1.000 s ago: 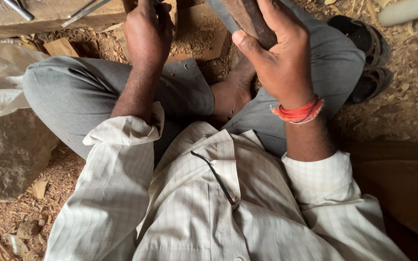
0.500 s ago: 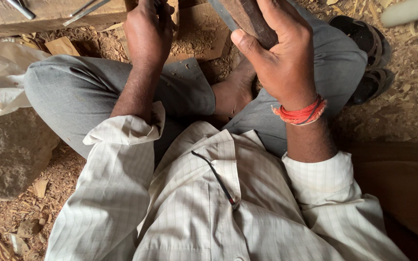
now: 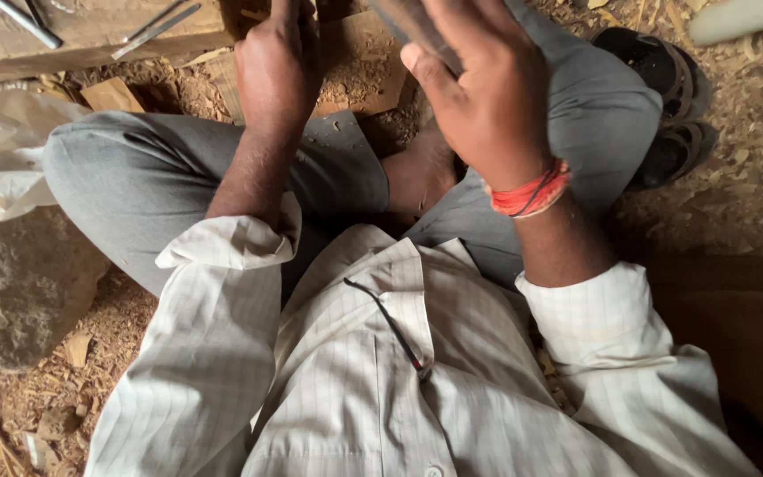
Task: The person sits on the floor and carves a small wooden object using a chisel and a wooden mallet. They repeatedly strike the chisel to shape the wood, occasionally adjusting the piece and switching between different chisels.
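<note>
right hand (image 3: 487,97) wrapped round a dark wooden handle (image 3: 412,31) up top, left hand (image 3: 277,66) clenched and pressing on a wood block (image 3: 359,75) between the crossed legs, sawdust floor (image 3: 735,203), metal tools (image 3: 156,26) on a plank (image 3: 90,40), sandals (image 3: 664,106) just beside the right knee

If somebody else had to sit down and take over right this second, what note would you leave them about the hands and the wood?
Left hand: fist closed and pressed down at the wooden block in front of the crossed legs; what it grips is hidden.
Right hand: raised above the knee, wrapped round a dark wooden handle, blurred.
Things: metal tools lie on the plank at top left; sandals at the right; wood chips cover the ground.
Done: chips and dust on the block suggest cutting has begun.
Left: how much carving remains cannot be told, since the block is mostly out of frame.
</note>
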